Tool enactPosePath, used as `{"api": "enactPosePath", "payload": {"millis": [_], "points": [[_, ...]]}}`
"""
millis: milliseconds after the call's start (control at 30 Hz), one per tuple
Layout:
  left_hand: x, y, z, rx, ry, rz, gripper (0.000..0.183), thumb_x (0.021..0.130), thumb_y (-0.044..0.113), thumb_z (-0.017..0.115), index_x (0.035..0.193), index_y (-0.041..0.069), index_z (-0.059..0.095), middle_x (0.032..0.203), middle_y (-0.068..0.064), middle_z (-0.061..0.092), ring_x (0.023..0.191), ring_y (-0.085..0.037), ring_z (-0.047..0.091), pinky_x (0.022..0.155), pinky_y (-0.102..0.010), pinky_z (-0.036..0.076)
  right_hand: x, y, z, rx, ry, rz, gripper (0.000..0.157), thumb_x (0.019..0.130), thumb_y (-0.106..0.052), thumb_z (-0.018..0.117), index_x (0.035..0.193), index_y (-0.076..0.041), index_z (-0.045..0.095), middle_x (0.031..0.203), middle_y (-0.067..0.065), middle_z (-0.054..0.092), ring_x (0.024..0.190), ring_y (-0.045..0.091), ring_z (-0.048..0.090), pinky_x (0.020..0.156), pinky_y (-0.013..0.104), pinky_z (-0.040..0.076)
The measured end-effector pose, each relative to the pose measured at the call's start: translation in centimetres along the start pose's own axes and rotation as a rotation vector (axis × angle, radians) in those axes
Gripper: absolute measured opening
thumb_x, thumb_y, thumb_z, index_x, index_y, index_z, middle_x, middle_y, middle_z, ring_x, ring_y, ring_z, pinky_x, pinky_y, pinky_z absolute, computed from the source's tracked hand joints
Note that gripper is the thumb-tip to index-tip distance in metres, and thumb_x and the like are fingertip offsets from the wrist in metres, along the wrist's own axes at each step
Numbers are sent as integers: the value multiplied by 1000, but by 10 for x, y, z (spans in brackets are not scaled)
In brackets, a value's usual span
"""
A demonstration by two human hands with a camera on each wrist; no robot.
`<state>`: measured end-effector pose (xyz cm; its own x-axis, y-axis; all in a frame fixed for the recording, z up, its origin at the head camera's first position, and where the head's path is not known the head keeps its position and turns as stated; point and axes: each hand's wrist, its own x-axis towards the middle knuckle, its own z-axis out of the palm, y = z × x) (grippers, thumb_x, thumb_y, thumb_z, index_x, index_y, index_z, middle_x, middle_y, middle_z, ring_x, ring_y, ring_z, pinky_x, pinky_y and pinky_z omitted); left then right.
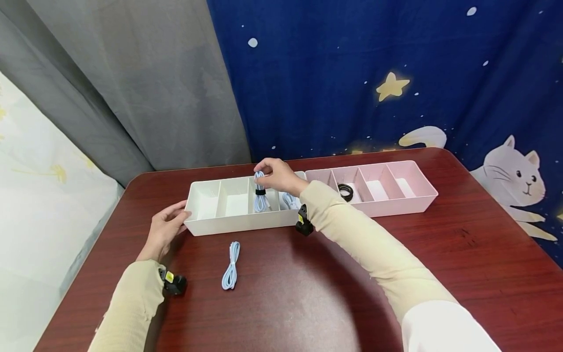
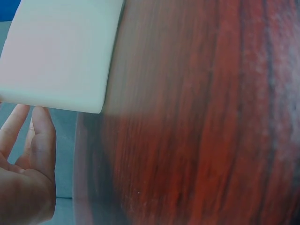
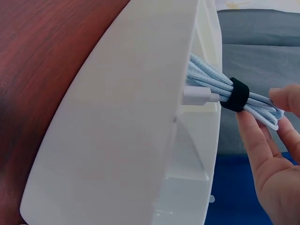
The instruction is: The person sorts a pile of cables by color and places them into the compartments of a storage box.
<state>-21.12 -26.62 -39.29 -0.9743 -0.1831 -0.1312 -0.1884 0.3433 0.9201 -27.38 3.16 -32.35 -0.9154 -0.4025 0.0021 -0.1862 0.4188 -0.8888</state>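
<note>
My right hand (image 1: 281,177) pinches the looped top of a light-blue cable (image 3: 211,77) bundled with a black strap (image 3: 236,94). The bundle hangs upright, its lower part inside the third compartment from the left of a white divided box (image 1: 239,224). In the right wrist view a white plug (image 3: 197,95) shows beside the cable, at the box's wall. My left hand (image 1: 164,227) touches the left end of the white box, its fingers fairly straight against the end wall in the left wrist view. Another light-blue cable bundle (image 1: 289,200) lies in the box's rightmost compartment, partly behind my right wrist.
A loose light-blue cable bundle (image 1: 231,265) lies on the dark red table (image 1: 264,303) in front of the white box. To the right, a pink divided box (image 1: 391,207) stands against the white one, with a coiled black cable (image 1: 346,192) inside. Curtains hang behind the table.
</note>
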Motion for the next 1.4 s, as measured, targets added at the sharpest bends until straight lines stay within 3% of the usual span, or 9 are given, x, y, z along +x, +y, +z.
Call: {"api": "enactPosePath", "payload": {"millis": [233, 667, 900, 1400], "points": [[-1, -1, 0, 6, 3, -6, 52, 85, 30, 57, 131, 11, 44, 101, 5, 50, 80, 2, 52, 67, -15, 47, 2, 11, 5, 13, -7, 11, 30, 80, -7, 63, 108, 1, 54, 101, 10, 55, 89, 21, 59, 68, 24, 50], [-2, -2, 0, 2, 5, -4, 51, 85, 30, 57, 131, 12, 44, 99, 6, 50, 79, 1, 52, 67, -15, 47, 1, 18, 12, 1, 4, 22, 27, 79, -6, 64, 104, -1, 54, 98, 11, 54, 81, 20, 57, 65, 24, 50], [-2, -2, -1, 0, 2, 5, 52, 85, 29, 57, 131, 11, 44, 97, 7, 51, 79, 2, 52, 66, -15, 47, 1, 18, 14, -49, 11, 6, 24, 79, -7, 64, 100, -2, 55, 100, 10, 54, 89, 19, 53, 66, 23, 49], [-3, -1, 0, -13, 13, 12, 50, 85, 28, 58, 130, 10, 45, 96, 8, 52, 79, 2, 52, 66, -15, 47, 0, 20, 20, -43, -6, 1, 24, 78, -6, 64, 99, -1, 54, 100, 10, 55, 85, 19, 57, 67, 22, 48]]}}
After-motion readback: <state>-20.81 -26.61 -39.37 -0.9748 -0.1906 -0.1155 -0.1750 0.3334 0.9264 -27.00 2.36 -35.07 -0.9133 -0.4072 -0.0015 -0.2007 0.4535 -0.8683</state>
